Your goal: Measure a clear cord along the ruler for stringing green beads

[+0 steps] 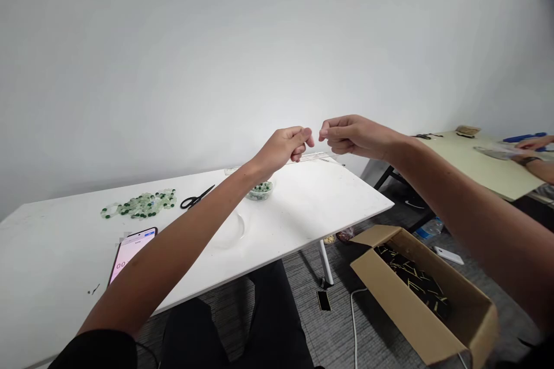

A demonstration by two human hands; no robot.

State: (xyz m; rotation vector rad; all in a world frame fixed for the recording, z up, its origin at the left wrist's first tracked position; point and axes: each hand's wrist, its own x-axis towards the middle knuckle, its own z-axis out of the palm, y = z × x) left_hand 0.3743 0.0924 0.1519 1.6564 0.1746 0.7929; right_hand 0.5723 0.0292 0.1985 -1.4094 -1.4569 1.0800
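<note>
The person wears a black top: its left sleeve (97, 349) ends in a curved hem, and a dark sliver of right sleeve (531, 351) shows too. The trousers (277, 317) are very dark (black or navy, hard to tell). Left hand (288, 146) and right hand (350, 135) are bare.

Soft bright light, dark upper-right corner

We can read "00" on the phone (134, 251) near the front edge of the white table (303, 213). We see a white swoosh (414, 204) on something black (409, 193).
</note>
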